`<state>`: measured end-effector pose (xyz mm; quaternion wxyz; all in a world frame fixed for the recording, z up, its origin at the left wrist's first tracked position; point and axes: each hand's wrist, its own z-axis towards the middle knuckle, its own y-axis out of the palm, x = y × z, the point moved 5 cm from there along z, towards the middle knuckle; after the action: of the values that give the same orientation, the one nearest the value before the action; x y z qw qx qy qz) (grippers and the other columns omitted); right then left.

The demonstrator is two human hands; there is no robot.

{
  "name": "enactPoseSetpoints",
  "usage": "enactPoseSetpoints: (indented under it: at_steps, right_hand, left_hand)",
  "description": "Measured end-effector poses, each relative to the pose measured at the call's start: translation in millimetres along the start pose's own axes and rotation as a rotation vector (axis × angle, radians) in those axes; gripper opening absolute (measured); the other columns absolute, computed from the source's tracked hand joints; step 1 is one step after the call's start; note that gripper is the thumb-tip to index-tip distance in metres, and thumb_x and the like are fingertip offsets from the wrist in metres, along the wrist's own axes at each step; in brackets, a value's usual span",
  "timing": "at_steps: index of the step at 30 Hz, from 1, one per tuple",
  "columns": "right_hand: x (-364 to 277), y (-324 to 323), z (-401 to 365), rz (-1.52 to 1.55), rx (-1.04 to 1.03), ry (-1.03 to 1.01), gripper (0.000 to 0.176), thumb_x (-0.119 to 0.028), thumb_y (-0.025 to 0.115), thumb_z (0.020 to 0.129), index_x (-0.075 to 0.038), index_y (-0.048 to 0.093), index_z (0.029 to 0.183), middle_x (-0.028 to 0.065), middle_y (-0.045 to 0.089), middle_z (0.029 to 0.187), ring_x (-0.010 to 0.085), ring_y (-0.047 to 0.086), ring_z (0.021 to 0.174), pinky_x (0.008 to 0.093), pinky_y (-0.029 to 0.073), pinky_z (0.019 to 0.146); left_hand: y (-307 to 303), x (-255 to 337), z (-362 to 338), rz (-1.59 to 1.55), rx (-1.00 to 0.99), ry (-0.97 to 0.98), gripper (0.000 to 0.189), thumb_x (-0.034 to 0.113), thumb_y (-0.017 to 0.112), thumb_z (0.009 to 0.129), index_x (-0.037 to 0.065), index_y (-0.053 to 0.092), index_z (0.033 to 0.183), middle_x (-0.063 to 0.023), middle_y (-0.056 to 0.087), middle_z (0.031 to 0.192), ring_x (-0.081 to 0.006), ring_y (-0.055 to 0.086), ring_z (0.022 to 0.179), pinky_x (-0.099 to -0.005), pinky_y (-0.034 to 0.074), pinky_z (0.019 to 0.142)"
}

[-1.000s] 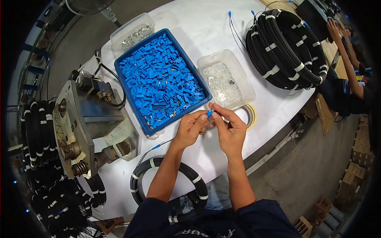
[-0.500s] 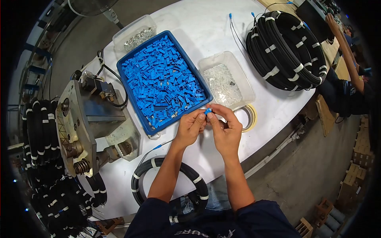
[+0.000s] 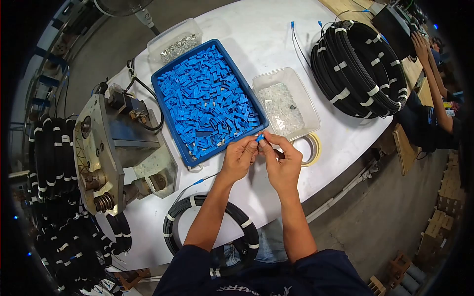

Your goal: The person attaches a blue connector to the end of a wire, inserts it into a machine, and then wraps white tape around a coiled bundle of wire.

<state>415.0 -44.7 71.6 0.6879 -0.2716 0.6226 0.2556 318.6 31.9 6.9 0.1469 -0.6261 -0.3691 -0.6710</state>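
Just off the near right corner of a blue tray (image 3: 183,157), I pinch a small blue connector housing (image 3: 260,138) between both hands. My left hand (image 3: 239,159) has thumb and fingers closed on its left side. From the other side, my right hand (image 3: 283,162) grips it with thumb and index finger. Much of the piece is covered by my fingertips. Loose blue connector parts (image 3: 205,93) of the same colour fill the tray. Below my left wrist lies a coil of black cable (image 3: 170,224), its blue-tipped end (image 3: 198,181) lying on the table left of my forearm.
Clear small parts fill a plastic box (image 3: 312,116), with a tape roll (image 3: 316,150) beside it. Another box (image 3: 155,49) holds metal pieces. A metal press (image 3: 116,163) stands left. Large black cable coils (image 3: 340,64) sit at right. Another person's arms (image 3: 434,74) are beyond.
The view has shifted slightly, so the table's contents appear a little lower and to the right. Both hands still pinch the blue connector housing in nearly the same pose.
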Motion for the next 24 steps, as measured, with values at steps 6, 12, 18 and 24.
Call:
enactPoseSetpoints:
  at_steps: [6,12,18,24]
  right_hand:
    - [-9,4,-4,-0.067,-0.037,-0.029,0.026,0.004,0.063,0.087,0.003,0.065,0.113,0.0160,0.068,0.106,0.0185,0.067,0.096,0.0271,0.057,0.077]
    - [-3,15,-26,0.292,-0.043,-0.003,0.054,0.001,0.060,0.091,0.002,0.040,0.141,0.0163,0.060,0.123,0.0184,0.060,0.107,0.0278,0.052,0.084]
    - [34,62,-71,0.180,-0.373,0.248,0.035,-0.010,0.063,0.092,0.003,0.056,0.124,0.0132,0.065,0.110,0.0162,0.062,0.098,0.0282,0.051,0.083]
    - [9,100,-105,-0.217,-0.740,0.077,0.051,-0.025,0.075,0.081,0.000,0.058,0.122,0.0162,0.066,0.103,0.0293,0.063,0.088,0.0372,0.051,0.078]
  left_hand:
    - [-3,1,2,-0.075,0.019,0.015,0.030,0.027,0.049,0.103,0.002,0.064,0.109,0.0051,0.051,0.067,-0.0018,0.041,0.056,-0.0192,0.032,0.048]
    - [-12,13,-11,-0.103,0.033,0.018,0.025,0.025,0.050,0.102,0.002,0.060,0.102,0.0045,0.050,0.071,-0.0018,0.040,0.056,-0.0190,0.033,0.050]
    - [-48,72,-37,-0.151,0.124,0.267,0.021,0.024,0.049,0.102,0.003,0.052,0.107,0.0022,0.044,0.072,-0.0052,0.037,0.062,-0.0213,0.032,0.056]
    - [-86,115,-111,-0.053,0.196,0.493,0.026,0.028,0.045,0.103,0.002,0.046,0.100,-0.0015,0.043,0.074,-0.0085,0.036,0.063,-0.0244,0.031,0.058]
